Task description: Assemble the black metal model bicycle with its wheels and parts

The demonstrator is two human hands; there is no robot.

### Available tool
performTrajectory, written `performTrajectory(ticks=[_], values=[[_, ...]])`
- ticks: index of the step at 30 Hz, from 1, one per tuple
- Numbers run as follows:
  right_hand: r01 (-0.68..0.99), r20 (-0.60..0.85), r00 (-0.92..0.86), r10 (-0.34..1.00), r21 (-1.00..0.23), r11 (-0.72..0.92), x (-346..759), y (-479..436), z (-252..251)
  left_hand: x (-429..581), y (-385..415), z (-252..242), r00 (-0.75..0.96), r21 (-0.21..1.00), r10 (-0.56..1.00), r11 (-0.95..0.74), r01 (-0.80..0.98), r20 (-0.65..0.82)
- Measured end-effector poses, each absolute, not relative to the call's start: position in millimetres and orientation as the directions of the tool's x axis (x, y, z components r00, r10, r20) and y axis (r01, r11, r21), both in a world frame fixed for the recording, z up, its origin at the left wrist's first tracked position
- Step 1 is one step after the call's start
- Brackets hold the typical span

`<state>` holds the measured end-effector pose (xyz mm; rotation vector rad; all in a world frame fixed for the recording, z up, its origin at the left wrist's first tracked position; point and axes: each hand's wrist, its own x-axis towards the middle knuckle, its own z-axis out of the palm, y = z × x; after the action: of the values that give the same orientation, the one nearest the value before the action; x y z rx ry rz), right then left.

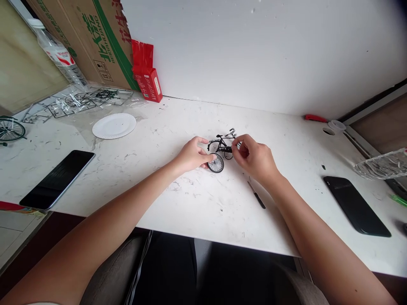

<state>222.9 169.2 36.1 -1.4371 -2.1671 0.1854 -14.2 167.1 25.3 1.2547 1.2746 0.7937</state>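
Observation:
A small black model bicycle (224,142) is between my two hands above the white table, its saddle and handlebar upward. My left hand (194,156) is closed, with the thumb pressed on a loose-looking spoked wheel (216,164) in front of the bicycle's rear. Whether its other fingers also touch the bicycle's rear I cannot tell. My right hand (254,156) pinches at the bicycle's front end, thumb and index finger together near the frame; these fingers hide part of the front. Just below that hand lies a thin screwdriver-like tool with a black handle (260,201).
On the left are a phone (59,178), a white paper plate (114,126), plastic part frames (85,101), a bottle (62,55), a red box (149,84) and another model bicycle part (12,128). A black phone-like slab (356,205) and red object (315,117) lie right.

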Motion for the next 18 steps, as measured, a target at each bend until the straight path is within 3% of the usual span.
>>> performTrajectory(ticks=[9, 18], values=[[0.832, 0.148, -0.404, 0.903, -0.35, 0.43, 229.2, 166.7, 32.6, -15.7, 168.6, 27.4, 0.188, 0.953, 0.948, 0.218, 0.208, -0.258], [0.828, 0.114, -0.382, 0.917, -0.398, 0.395, 227.2, 164.4, 33.8, -17.8, 169.0, 27.6, 0.196, 0.958, 0.946, 0.222, 0.181, -0.256]])
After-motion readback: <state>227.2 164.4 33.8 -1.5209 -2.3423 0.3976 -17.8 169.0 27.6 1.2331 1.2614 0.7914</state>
